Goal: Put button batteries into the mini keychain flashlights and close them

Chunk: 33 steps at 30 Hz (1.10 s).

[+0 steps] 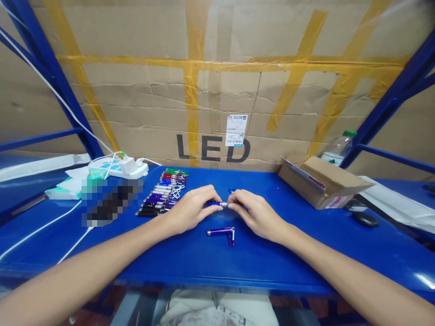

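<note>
Both hands meet over the middle of the blue table on one slim blue keychain flashlight with a silver end. My left hand pinches its blue barrel, and my right hand closes its fingertips on the silver end. A blue carabiner clip shows partly behind the right fingers; whether it joins the flashlight I cannot tell. Nearer to me lies a purple keychain flashlight with a carabiner clip at its right end. Left of my left hand, several similar flashlights in green, red, blue, silver, purple and black lie in a row.
A white power strip with cords, a tissue pack and a blurred dark object are at left. At right are an open cardboard box, a black mouse and a bottle. A cardboard wall stands behind.
</note>
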Tool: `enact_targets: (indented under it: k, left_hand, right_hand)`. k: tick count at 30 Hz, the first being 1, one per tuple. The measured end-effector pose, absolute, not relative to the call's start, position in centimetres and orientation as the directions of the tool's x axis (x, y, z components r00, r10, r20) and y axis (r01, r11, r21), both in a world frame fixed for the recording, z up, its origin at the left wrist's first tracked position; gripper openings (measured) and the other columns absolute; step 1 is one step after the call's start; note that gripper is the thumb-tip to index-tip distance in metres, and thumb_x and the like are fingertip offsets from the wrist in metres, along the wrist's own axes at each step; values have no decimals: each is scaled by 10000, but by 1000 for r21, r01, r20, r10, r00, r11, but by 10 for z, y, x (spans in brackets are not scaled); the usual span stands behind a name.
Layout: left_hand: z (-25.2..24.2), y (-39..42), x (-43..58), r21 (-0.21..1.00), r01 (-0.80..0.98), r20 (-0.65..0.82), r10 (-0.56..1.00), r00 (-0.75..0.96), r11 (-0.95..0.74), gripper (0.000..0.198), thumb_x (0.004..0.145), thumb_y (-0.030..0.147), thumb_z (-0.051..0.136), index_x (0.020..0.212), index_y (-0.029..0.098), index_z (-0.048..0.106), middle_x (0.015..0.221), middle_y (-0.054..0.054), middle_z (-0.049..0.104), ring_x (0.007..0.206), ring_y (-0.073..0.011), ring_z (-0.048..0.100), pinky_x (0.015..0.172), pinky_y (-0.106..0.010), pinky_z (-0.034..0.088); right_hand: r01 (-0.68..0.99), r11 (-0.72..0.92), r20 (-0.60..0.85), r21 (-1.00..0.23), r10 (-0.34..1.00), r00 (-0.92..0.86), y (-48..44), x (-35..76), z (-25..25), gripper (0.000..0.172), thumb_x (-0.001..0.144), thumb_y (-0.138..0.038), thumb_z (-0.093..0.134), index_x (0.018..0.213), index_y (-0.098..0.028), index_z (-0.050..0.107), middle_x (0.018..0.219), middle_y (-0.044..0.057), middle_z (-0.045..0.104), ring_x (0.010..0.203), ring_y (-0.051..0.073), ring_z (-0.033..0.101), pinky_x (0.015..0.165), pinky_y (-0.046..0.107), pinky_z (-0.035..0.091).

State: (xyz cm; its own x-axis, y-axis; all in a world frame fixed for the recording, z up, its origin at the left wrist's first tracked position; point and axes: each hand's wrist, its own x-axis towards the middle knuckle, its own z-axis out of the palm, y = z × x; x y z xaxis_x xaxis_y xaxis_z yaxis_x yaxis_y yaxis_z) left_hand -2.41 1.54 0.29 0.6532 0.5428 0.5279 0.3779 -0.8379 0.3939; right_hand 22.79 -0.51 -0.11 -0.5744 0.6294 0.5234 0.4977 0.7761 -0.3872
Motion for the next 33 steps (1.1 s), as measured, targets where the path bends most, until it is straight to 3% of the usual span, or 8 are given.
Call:
enact_targets:
  k: [5,8,13,16,25,29,33]
  left_hand:
    - [3,16,-28,217,390,565,441,698,-895,117,1086,279,605,1059,175,653,985,-51,636,915,-201,605,814,-300,477]
    - [5,15,-29,91,405,580,379,721,-910,168,1112,281,539,1033,173,641,954,-58,617,882,-210,575,789,-312,477]
    - [12,11,-26,-162,420,626,236,743,-893,245,1129,206,450,972,169,634,881,-60,599,805,-214,512,741,-322,450]
    - [14,9,-25,-198,422,652,203,731,-885,251,1126,191,453,943,171,623,853,-54,587,778,-210,490,720,-318,439]
    - [5,12,-26,109,388,665,357,656,-915,125,1096,262,579,1023,174,631,948,-59,605,886,-206,562,805,-325,478]
    - [4,12,-23,316,391,638,499,587,-864,85,1068,260,643,1046,180,659,963,-41,643,902,-192,619,814,-312,486]
    - [5,13,-20,441,401,573,596,563,-803,97,1044,275,683,999,190,682,942,-23,666,873,-183,644,792,-304,489]
  right_hand:
    - [381,528,337,-759,819,-464,-6,221,1,155,1052,-299,604,920,-220,618,840,9,706,762,174,620,727,310,470]
    - [244,334,202,-911,874,-442,-5,219,4,218,986,-396,704,902,-203,646,809,22,731,682,159,581,654,302,449]
    - [-29,-67,-46,-997,881,-470,-2,217,10,350,798,-431,909,846,-158,696,767,28,718,615,113,539,617,273,416]
    - [-111,-182,-102,-977,854,-510,-1,218,11,385,749,-419,957,827,-155,689,741,9,688,605,97,530,611,256,413]
    - [65,318,265,-946,872,-411,0,218,3,338,896,-499,834,934,-206,669,818,-1,686,670,146,610,643,290,486]
    - [308,549,421,-777,817,-395,-3,223,2,249,1035,-449,670,928,-224,677,808,13,696,732,179,647,705,308,503]
    - [465,677,455,-570,732,-508,-4,230,2,228,1110,-399,532,1007,-242,660,879,37,731,787,200,686,750,319,514]
